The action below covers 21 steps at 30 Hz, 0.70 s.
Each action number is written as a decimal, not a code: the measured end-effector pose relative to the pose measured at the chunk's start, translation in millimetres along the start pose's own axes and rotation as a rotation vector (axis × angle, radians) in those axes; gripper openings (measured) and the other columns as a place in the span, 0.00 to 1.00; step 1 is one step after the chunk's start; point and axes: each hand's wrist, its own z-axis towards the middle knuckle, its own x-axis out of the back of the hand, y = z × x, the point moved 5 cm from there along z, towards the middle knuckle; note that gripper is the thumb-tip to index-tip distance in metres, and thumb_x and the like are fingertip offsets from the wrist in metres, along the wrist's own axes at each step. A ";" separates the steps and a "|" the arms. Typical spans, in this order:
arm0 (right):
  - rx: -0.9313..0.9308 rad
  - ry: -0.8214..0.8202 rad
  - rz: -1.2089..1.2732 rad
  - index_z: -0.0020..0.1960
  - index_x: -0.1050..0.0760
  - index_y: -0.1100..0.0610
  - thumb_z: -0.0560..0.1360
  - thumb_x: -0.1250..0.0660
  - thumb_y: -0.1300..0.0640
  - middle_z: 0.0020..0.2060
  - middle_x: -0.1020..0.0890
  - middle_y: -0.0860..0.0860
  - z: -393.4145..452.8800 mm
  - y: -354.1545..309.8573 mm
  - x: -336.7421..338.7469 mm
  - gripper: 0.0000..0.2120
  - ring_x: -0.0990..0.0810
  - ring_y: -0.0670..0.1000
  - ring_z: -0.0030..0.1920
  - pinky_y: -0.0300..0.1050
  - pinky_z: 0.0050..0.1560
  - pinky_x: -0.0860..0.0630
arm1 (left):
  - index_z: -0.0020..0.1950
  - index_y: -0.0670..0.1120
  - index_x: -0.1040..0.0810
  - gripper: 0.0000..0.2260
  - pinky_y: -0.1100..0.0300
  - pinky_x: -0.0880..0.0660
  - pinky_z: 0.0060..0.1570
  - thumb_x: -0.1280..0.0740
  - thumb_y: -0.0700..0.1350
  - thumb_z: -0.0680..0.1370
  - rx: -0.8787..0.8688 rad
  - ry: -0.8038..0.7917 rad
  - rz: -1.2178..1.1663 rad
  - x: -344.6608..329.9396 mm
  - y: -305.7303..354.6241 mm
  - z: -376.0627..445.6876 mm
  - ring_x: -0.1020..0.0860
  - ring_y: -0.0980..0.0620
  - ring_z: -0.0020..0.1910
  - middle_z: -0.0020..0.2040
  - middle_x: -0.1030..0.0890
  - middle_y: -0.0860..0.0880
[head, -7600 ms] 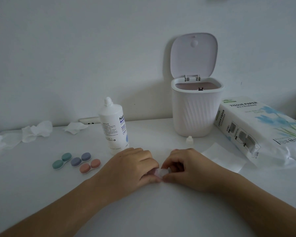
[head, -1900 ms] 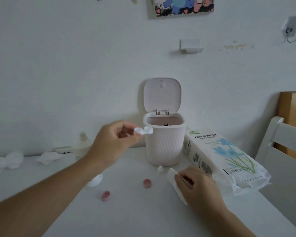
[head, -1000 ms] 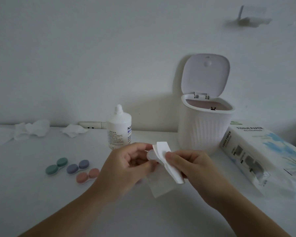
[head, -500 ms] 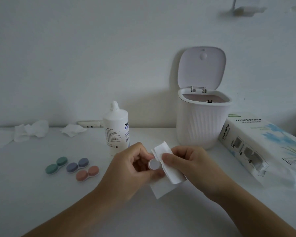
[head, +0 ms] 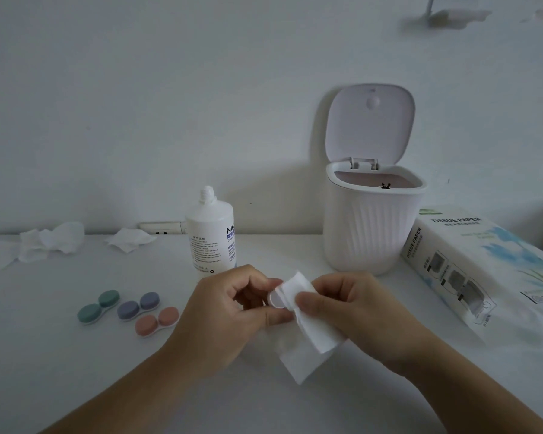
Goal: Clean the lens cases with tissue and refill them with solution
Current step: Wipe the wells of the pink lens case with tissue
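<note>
Case [head: 276,299], small, light, likely slick: left hand [head: 229,314] pinches its rim before the bottle [head: 212,233]; right hand [head: 355,311] presses soft tissue [head: 308,327] inside.

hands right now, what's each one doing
Left hand: closed, pinching the lens case.
Right hand: closed, pinching the tissue against the case.

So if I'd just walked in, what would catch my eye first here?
Probably the two hands at the centre: the left hand holds a small white lens case while the right hand wipes it with a tissue. Next, the white bin behind them, lid up, against the wall. Then three coloured lens cases, green, purple and pink, lying on the table to the left.
</note>
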 end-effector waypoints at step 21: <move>0.109 0.167 0.128 0.46 0.14 0.50 0.76 0.29 0.54 0.39 0.12 0.51 -4.0 -7.4 0.2 0.05 0.13 0.54 0.43 0.46 0.44 0.17 | 0.40 0.49 0.21 0.16 0.58 0.26 0.30 0.20 0.57 0.64 -0.006 0.044 -0.058 -6.6 4.0 -7.3 0.26 0.56 0.30 0.33 0.20 0.47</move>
